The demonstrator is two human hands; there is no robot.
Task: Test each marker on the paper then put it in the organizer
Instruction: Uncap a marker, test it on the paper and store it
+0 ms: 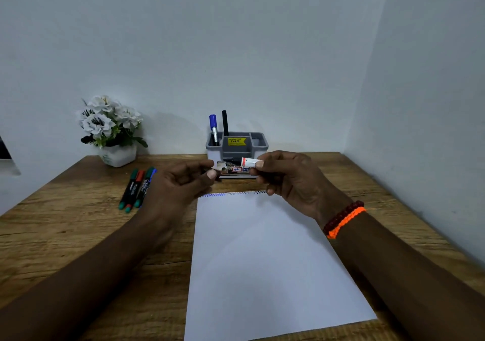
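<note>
The white sheet of paper (265,256) lies nearest, flat on the wooden table (65,235), its near edge running out of view at the bottom; along its far edge sits a row of zigzag scribbles (233,193), blue at the left, pale in the middle, black at the right. Two bare forearms reach in from the lower corners; the right wrist wears a dark red bead bracelet (341,216) and an orange braided band (346,221) side by side. Above the far edge of the paper the two hands are raised near each other; the right hand (291,180) pinches a marker (248,161) between thumb and fingers, its white and red barrel lying roughly level and pointing left with a dark end showing; the left hand (181,183) has its fingers curled and thumb pressed forward, seemingly pinching something small, though what it is cannot be told. To the left of the left hand lies a cluster of markers (136,188) on the table, side by side, with green and red ends, a blue one partly hidden behind the hand. Beyond the hands stands the grey organizer (258,144) against the wall, with a yellow price sticker (236,141) inside; its left compartment holds a blue marker (213,128) and a black marker (225,122), both upright. Far left, by the wall, stands a white pot of white flowers (110,128).
</note>
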